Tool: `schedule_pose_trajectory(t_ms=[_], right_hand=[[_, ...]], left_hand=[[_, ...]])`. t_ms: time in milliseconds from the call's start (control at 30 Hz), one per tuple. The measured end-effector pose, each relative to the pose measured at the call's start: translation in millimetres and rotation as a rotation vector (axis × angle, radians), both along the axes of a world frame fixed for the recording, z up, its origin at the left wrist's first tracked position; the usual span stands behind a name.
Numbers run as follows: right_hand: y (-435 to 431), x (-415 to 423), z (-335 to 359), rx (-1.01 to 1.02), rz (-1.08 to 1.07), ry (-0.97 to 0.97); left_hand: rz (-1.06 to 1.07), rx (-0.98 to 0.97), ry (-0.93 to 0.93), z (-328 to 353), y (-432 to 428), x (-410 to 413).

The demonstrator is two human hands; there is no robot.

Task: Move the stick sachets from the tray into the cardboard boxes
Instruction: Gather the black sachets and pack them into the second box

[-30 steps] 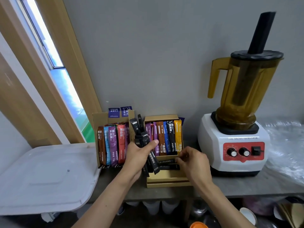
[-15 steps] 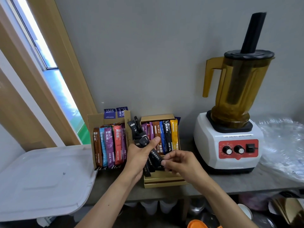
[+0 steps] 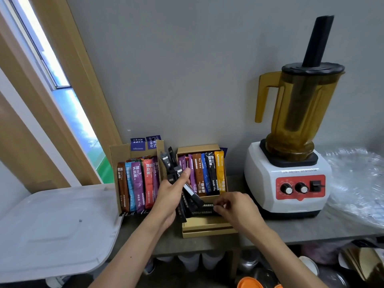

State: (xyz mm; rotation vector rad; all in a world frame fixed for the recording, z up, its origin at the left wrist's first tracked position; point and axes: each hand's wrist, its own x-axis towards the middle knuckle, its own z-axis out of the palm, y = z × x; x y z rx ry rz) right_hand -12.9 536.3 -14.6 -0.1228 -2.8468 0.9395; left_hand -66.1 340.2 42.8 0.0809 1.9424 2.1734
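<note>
Cardboard boxes counted: two, both on the bench [image 3: 301, 229] left of the blender [image 3: 286, 183].

Nearer box [image 3: 197, 148], just beside the blender: at least six coloured sachets [image 3: 219, 173] are stood upright in a row.

Farther box [image 3: 120, 151]: at least five upright sachets [image 3: 138, 183] are seen (brown, blue, purple, red, purple).

Left hand [image 3: 170, 196]: it is raised between the two boxes, thumb uppermost. The fingers are curled round a fanned bundle of black stick sachets [image 3: 167, 163]. The count in the bundle cannot be told.

Right hand [image 3: 234, 208]: it is held palm down at the front of the nearer box. One black sachet [image 3: 207, 205], lying crosswise there, is pinched at its end by the fingers.

White plastic tray [image 3: 52, 225]: it is noted farthest left of the blender, overhanging the bench edge.
</note>
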Motion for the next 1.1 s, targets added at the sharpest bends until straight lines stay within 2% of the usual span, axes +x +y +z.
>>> schedule_pose_trajectory(t_ms=[67, 167, 233, 400, 600, 700, 833, 933, 1100], right_hand=[[-6, 3, 4, -0.083, -0.036, 0.067], [-16, 10, 16, -0.49, -0.02, 0.157], [-25, 14, 22, -0.602, 0.052, 0.148], [-21, 14, 18, -0.603, 0.058, 0.19], [-4, 14, 13, -0.715, 0.001, 0.229], [1, 10, 6, -0.85, -0.088, 0.244], [5, 11, 3, -1.059, -0.051, 0.164], [6, 12, 5, -1.082, -0.043, 0.185], [7, 11, 3, -1.033, -0.065, 0.209]], left_hand=[[-0.001, 0.007, -0.009, -1, 1, 1], [0.01, -0.009, 0.015, -4, 3, 3], [-0.005, -0.024, 0.039, -4, 6, 6], [-0.009, -0.029, 0.055, -4, 8, 9], [0.009, -0.007, 0.016, -5, 1, 9], [0.022, 0.032, -0.045, -6, -1, 8], [0.08, -0.058, 0.033, -11, -4, 3], [0.074, -0.136, 0.091, -15, -6, 1], [0.085, -0.142, 0.109, -18, -4, 1]])
